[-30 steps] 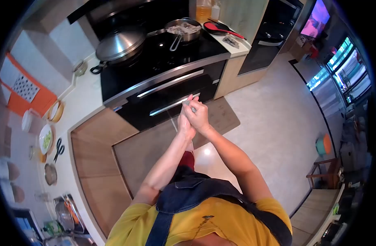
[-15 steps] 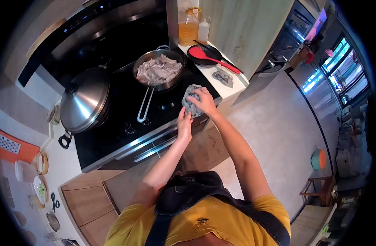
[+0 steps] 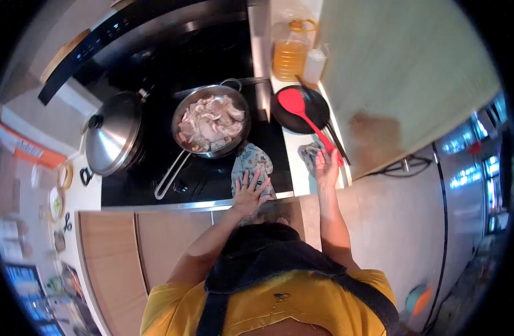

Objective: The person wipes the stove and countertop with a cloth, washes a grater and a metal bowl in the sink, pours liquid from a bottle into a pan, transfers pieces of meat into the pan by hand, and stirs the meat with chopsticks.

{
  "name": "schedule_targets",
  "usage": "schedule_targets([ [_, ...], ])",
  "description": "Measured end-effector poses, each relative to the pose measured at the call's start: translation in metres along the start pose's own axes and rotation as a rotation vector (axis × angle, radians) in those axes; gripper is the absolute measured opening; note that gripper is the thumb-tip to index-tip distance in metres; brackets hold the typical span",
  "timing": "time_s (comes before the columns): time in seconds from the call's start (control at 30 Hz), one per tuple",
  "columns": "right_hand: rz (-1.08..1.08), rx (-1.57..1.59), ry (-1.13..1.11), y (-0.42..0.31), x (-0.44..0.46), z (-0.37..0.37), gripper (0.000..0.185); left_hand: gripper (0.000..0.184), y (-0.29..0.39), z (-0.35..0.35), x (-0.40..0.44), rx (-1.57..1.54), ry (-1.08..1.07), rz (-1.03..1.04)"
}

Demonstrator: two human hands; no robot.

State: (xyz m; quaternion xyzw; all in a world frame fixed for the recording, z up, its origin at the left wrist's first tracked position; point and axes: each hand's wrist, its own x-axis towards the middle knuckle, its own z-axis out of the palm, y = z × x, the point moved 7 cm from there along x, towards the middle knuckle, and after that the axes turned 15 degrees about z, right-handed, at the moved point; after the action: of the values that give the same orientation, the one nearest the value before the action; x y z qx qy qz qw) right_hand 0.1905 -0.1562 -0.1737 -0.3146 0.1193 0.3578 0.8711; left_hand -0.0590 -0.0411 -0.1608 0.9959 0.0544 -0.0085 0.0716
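My left hand (image 3: pixel 248 196) lies with fingers spread on a light patterned oven mitt (image 3: pixel 252 159) at the cooktop's front right edge. A red spatula (image 3: pixel 292 102) rests with its head on a round black dish (image 3: pixel 318 103). My right hand (image 3: pixel 326 169) has its fingers closed about the lower end of the spatula's handle. A second patterned cloth piece (image 3: pixel 309 154) lies beside those fingers, partly covered. Pale sliced meat (image 3: pixel 212 123) fills a steel frying pan (image 3: pixel 238 147), whose long handle points toward the front left.
A lidded steel pan (image 3: pixel 114 137) stands left on the black cooktop (image 3: pixel 212 182). Black chopsticks (image 3: pixel 331 131) lie across the dish. An oil jug (image 3: pixel 290 56) and white squeeze bottle (image 3: pixel 314 66) stand behind it. A tall cabinet panel (image 3: pixel 402 73) borders the counter's right side.
My right hand has left the mitt and moved right to the spatula handle. My left hand now lies flat on the mitt. The view has turned and shifted.
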Motion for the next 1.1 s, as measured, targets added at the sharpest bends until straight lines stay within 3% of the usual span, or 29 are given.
schedule_targets([
  [0.1, 0.001, 0.17, -0.039, -0.003, 0.01, 0.007, 0.039, 0.055, 0.0, -0.002, -0.002, -0.003, 0.055, -0.027],
  [0.37, -0.207, 0.098, -0.055, -0.023, 0.004, 0.039, 0.031, 0.055, 0.0, -0.006, -0.002, 0.045, 0.144, -0.1],
  [0.47, -0.369, -0.299, -0.156, -0.018, -0.021, 0.052, 0.028, 0.054, 0.0, -0.005, -0.005, 0.024, 0.179, -0.097],
  [0.5, -0.409, -0.652, -0.102, -0.015, -0.033, 0.057, 0.033, 0.054, -0.001, -0.006, -0.002, 0.025, 0.202, -0.12],
  [0.57, -0.916, -1.173, -0.173, -0.013, -0.06, 0.074, 0.038, 0.053, 0.006, -0.017, 0.007, 0.011, 0.211, -0.157],
  [0.63, -0.895, -1.395, -0.286, -0.007, -0.065, 0.082, 0.042, 0.052, 0.02, -0.033, 0.02, -0.096, 0.409, -0.15],
  [0.67, -1.0, -1.554, -0.399, -0.005, -0.063, 0.082, 0.04, 0.049, 0.03, -0.042, 0.033, -0.157, 0.476, -0.076],
  [0.7, -1.004, -1.552, -0.388, -0.017, -0.057, 0.074, 0.04, 0.049, 0.035, -0.045, 0.049, -0.157, 0.473, -0.065],
  [0.77, -1.14, -1.787, -0.203, -0.048, -0.064, 0.1, 0.037, 0.048, 0.045, -0.009, 0.087, -1.485, 0.354, -0.253],
  [0.8, -1.19, -1.818, -0.111, -0.061, -0.056, 0.109, 0.037, 0.048, 0.051, -0.01, 0.101, -1.492, 0.352, -0.243],
  [0.83, -1.203, -1.913, -0.036, -0.068, -0.042, 0.112, 0.044, 0.048, 0.059, -0.002, 0.113, -1.738, 0.319, -0.315],
  [0.87, -1.031, -1.987, 0.0, -0.069, -0.015, 0.106, 0.05, 0.048, 0.069, 0.006, 0.121, -1.981, 0.279, -0.391],
  [0.9, -0.856, -2.049, 0.034, -0.067, 0.009, 0.095, 0.057, 0.048, 0.074, 0.009, 0.127, -1.984, 0.278, -0.384],
  [1.03, -0.646, -2.181, 0.084, -0.06, 0.037, 0.087, 0.06, 0.061, 0.096, -0.006, 0.147, -1.729, 0.108, -0.096],
  [1.1, -0.619, -1.899, -0.06, -0.074, 0.011, 0.106, 0.064, 0.063, 0.09, 0.001, 0.148, -1.653, 0.13, -0.092],
])
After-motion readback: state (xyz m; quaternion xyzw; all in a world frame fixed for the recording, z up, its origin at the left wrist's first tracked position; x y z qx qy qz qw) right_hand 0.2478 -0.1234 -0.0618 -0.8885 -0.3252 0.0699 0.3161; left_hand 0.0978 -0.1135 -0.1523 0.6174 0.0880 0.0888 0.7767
